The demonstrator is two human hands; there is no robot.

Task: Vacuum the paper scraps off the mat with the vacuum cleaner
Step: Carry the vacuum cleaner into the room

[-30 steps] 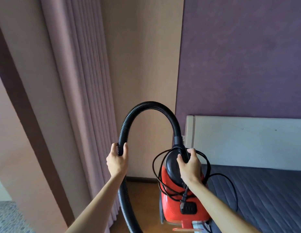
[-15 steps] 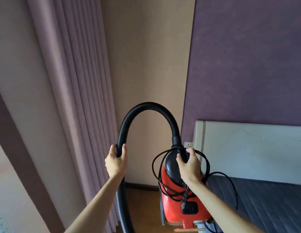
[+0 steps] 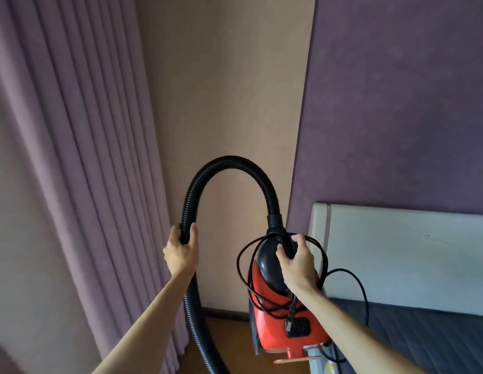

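Over by the corner between the curtain (image 3: 86, 157) and the purple wall (image 3: 396, 103), we are carrying the vacuum cleaner (image 3: 264, 319) in both hands, and over the last second the hold has hardly changed. Our left hand (image 3: 181, 252) stays wrapped round the black hose (image 3: 229, 161) just below its arch, and our right hand (image 3: 298, 265) stays curled over the black top of the red body. What has shifted is our view: the speckled patch low on the left has dropped out, and the headboard (image 3: 396, 252) sits further right. The cord (image 3: 241, 265) is still looped round the body with its plug (image 3: 289, 329) dangling in front, so in our judgement cleaning cannot start yet. Neither the mat nor the paper scraps are in sight. The base is partly cropped, so we cannot quite tell whether it is clear of the floor (image 3: 229, 338).
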